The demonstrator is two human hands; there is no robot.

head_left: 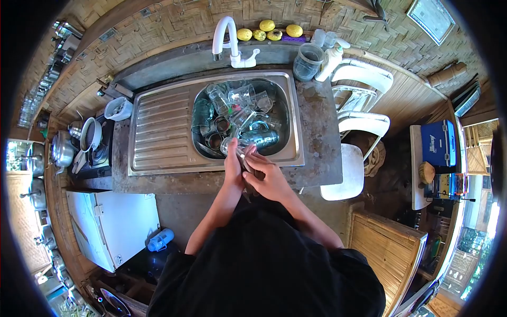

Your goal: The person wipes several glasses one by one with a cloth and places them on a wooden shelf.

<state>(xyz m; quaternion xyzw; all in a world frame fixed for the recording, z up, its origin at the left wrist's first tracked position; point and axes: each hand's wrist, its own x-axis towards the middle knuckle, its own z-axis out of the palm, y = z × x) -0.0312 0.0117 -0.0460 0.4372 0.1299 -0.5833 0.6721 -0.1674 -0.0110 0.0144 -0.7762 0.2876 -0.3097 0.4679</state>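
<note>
The left hand (pixel 232 170) and right hand (pixel 270 180) grasp a clear glass (pixel 241 148) at a sink (pixel 290 113), apparently mid-handling, the next move demanding steady fingers.

Daylit edges, dim floor, fisheye curvature, hands perhaps slightly soft

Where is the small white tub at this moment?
In the head view, the small white tub is on the person's left, just beyond the left edge of the ribbed drainboard, between it and the pan.
</note>
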